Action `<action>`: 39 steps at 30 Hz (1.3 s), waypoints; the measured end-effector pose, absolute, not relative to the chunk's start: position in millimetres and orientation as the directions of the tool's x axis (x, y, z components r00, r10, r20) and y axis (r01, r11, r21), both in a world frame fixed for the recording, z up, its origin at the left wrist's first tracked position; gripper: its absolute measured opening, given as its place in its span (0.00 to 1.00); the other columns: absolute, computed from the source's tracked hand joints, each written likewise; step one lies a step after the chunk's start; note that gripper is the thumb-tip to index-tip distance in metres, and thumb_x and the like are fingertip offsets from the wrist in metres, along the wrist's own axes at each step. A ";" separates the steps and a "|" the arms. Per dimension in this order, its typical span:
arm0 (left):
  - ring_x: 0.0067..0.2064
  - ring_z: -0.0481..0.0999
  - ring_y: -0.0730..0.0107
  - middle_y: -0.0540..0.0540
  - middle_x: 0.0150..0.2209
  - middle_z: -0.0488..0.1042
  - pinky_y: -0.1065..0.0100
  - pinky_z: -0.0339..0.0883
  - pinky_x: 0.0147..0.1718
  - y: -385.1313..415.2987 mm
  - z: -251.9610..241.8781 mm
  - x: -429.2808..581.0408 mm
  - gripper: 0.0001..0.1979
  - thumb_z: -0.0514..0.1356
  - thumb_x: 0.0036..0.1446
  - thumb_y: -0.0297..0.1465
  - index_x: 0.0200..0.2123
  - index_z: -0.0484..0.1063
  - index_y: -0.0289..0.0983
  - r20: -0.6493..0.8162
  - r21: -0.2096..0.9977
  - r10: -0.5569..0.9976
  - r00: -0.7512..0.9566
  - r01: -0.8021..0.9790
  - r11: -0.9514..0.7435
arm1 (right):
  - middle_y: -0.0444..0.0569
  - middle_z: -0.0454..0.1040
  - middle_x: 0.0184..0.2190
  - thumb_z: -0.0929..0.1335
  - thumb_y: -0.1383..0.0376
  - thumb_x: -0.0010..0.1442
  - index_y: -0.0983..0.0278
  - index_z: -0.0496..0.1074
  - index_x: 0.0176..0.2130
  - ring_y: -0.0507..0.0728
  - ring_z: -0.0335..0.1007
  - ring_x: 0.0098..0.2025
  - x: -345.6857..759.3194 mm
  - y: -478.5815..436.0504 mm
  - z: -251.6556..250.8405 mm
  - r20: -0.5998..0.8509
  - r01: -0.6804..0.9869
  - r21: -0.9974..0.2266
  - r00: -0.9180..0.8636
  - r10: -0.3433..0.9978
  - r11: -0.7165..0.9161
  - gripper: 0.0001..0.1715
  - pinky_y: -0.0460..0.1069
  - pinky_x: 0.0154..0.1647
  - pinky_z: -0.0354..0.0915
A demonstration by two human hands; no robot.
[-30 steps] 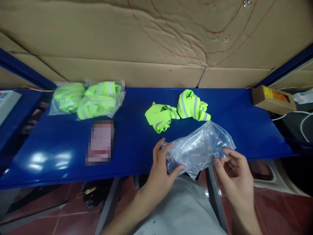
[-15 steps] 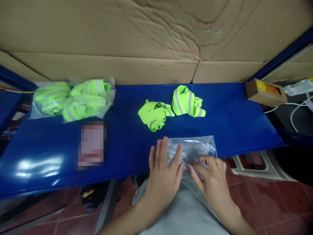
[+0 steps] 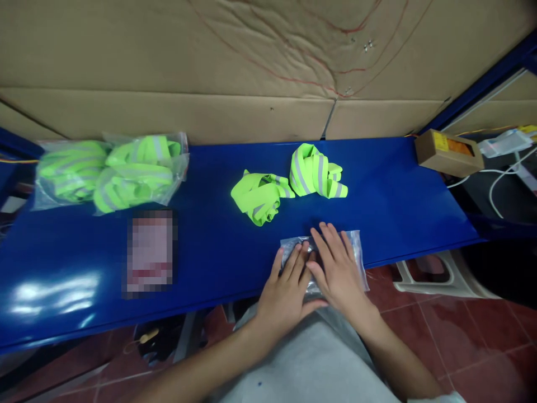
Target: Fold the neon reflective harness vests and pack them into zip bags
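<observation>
A clear plastic bag [image 3: 358, 254] lies flat at the front edge of the blue table, partly hidden under both hands. My left hand [image 3: 285, 285] rests on its left part, fingers stretched out. Over its right part lies my right hand [image 3: 338, 268], flat with the fingers spread; its thumb is close to the left fingers. Beyond the bag sit two loose bundles of neon-yellow reflective strap, a left bundle [image 3: 260, 197] and a right bundle [image 3: 315, 172], neither touched by a hand.
Bagged neon-yellow straps [image 3: 136, 173] lie at the back left of the blue table [image 3: 218, 252]. In front of them is a blurred-out rectangular item [image 3: 150, 252]. A cardboard box [image 3: 448, 154] and white cables stand at the right end. A pale plastic stool [image 3: 444, 282] is below.
My right hand has gone from curled fingers at the bag's near side to lying flat across it. My left hand has lowered onto the bag. The view has shifted slightly.
</observation>
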State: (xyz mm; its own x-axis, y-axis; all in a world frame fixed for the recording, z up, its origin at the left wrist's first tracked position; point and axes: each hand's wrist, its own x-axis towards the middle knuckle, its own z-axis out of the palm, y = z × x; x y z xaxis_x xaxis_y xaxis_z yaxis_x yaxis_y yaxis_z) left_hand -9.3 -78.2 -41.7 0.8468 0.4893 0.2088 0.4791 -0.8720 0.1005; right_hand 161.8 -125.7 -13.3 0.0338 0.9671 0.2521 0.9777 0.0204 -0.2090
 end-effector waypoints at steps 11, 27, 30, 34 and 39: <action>0.76 0.52 0.50 0.34 0.76 0.48 0.45 0.56 0.72 -76.2 -36.9 -11.1 0.35 0.55 0.67 0.27 0.75 0.50 0.30 0.153 0.059 0.487 0.860 0.484 -0.873 | 0.61 0.51 0.75 0.60 0.51 0.74 0.65 0.42 0.77 0.67 0.43 0.78 225.5 -158.9 -16.3 0.248 0.994 -0.037 -0.095 0.964 0.107 0.43 0.72 0.76 0.37; 0.68 0.67 0.54 0.35 0.68 0.65 0.49 0.63 0.66 -17.7 27.1 -59.0 0.24 0.58 0.70 0.32 0.67 0.62 0.39 0.426 0.260 0.632 0.647 0.582 -0.771 | 0.57 0.77 0.58 0.62 0.72 0.67 0.62 0.71 0.65 0.66 0.78 0.57 372.9 -120.9 -5.7 0.581 0.982 0.095 0.079 0.810 -0.164 0.29 0.59 0.57 0.72; 0.62 0.73 0.53 0.38 0.64 0.71 0.51 0.65 0.63 32.6 43.1 -102.0 0.19 0.59 0.70 0.34 0.61 0.69 0.39 0.492 0.192 0.708 0.507 0.730 -0.656 | 0.64 0.76 0.59 0.64 0.65 0.69 0.63 0.70 0.66 0.69 0.78 0.57 403.5 -72.4 -30.6 0.564 0.990 0.064 0.069 0.823 -0.127 0.28 0.59 0.54 0.71; 0.61 0.72 0.46 0.36 0.60 0.73 0.50 0.66 0.59 97.8 58.7 -146.5 0.22 0.59 0.69 0.39 0.62 0.69 0.37 0.377 0.082 0.823 0.425 0.870 -0.486 | 0.77 0.68 0.63 0.72 0.47 0.62 0.67 0.65 0.69 0.81 0.71 0.61 422.4 -28.1 -44.5 0.508 0.999 0.009 0.024 0.861 -0.033 0.45 0.67 0.52 0.69; 0.56 0.73 0.41 0.32 0.53 0.74 0.49 0.65 0.53 128.6 54.4 -144.0 0.21 0.59 0.67 0.41 0.55 0.75 0.34 0.272 -0.061 0.890 0.366 0.929 -0.364 | 0.67 0.57 0.72 0.69 0.46 0.66 0.59 0.51 0.76 0.76 0.51 0.75 370.3 -33.0 15.1 0.488 0.973 -0.223 0.065 0.871 0.052 0.49 0.69 0.68 0.60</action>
